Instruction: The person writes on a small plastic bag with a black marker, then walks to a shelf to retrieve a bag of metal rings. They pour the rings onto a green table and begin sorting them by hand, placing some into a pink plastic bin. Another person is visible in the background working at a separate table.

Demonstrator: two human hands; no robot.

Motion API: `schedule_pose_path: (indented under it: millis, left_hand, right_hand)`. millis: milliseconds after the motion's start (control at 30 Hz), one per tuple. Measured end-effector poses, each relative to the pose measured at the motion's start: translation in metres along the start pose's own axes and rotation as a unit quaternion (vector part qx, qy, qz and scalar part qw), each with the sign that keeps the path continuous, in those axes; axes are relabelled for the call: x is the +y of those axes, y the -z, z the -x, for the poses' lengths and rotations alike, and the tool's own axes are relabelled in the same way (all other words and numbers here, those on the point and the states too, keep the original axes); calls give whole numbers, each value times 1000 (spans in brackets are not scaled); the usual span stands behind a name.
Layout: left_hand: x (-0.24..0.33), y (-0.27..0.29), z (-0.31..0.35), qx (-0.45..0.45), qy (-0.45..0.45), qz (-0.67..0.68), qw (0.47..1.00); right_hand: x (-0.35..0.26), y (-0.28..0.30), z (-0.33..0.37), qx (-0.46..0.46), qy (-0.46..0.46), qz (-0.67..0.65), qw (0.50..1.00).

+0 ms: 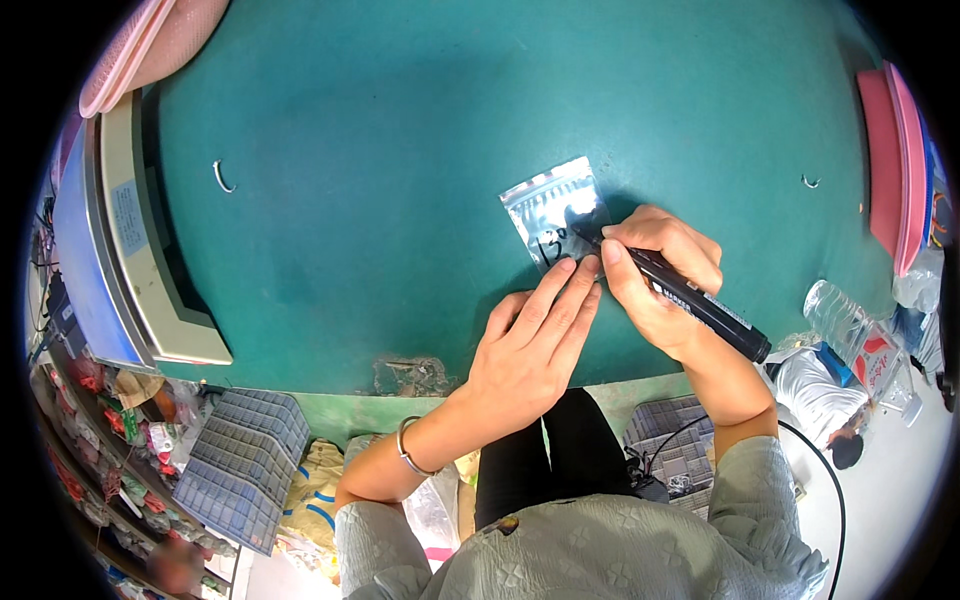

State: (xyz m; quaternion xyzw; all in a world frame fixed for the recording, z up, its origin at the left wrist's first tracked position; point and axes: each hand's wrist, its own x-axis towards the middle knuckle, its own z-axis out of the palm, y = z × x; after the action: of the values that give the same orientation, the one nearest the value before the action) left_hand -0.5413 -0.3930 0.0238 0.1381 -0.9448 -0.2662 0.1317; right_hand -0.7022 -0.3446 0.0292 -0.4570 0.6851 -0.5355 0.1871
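A small clear zip bag [553, 200] lies flat on the green tabletop [350, 230], with black handwritten marks on its lower part. My left hand [535, 345] rests palm down at the bag's lower edge, fingers stretched out and their tips on the bag. A black marker pen [705, 308] slants between the fingers of my right hand [665, 275]. Its tip is at the bag's surface, beside the writing. The bag's lower right corner is partly hidden by my fingers and the pen.
A weighing scale [150, 250] stands at the left table edge, near a pink basket [185, 45]. Pink trays [890, 170] and a clear plastic bottle [850, 325] are on the right. Small white curved scraps [222, 177] lie on the table. A grey crate [245, 455] sits below, left.
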Motion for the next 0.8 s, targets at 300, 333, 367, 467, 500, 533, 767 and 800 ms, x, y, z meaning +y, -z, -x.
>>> schedule_pose_path:
  millis: [300, 333, 367, 467, 500, 533, 767, 800]
  left_hand:
    - [0, 1, -2, -4, 2, 5, 1000]
    - [0, 1, -1, -3, 2, 4, 1000]
    - [0, 1, -1, -2, 2, 4, 1000]
    - [0, 1, -1, -2, 2, 2, 1000]
    - [0, 1, -1, -2, 2, 1, 1000]
    - [0, 1, -1, -1, 2, 1, 1000]
    - [1, 1, -1, -1, 4, -1, 1000]
    - [1, 1, -1, 0, 5, -1, 1000]
  right_hand:
    - [-1, 0, 0, 9, -2, 9, 1000]
    - [-1, 0, 0, 9, 0, 10, 1000]
    - [-1, 0, 0, 7, -2, 10, 1000]
    - [-2, 0, 0, 3, -8, 12, 1000]
    - [-2, 0, 0, 4, -8, 13, 1000]
    - [-3, -1, 0, 5, -8, 13, 1000]
    - [-1, -1, 0, 7, 2, 5, 1000]
    - [-1, -1, 0, 5, 3, 3, 1000]
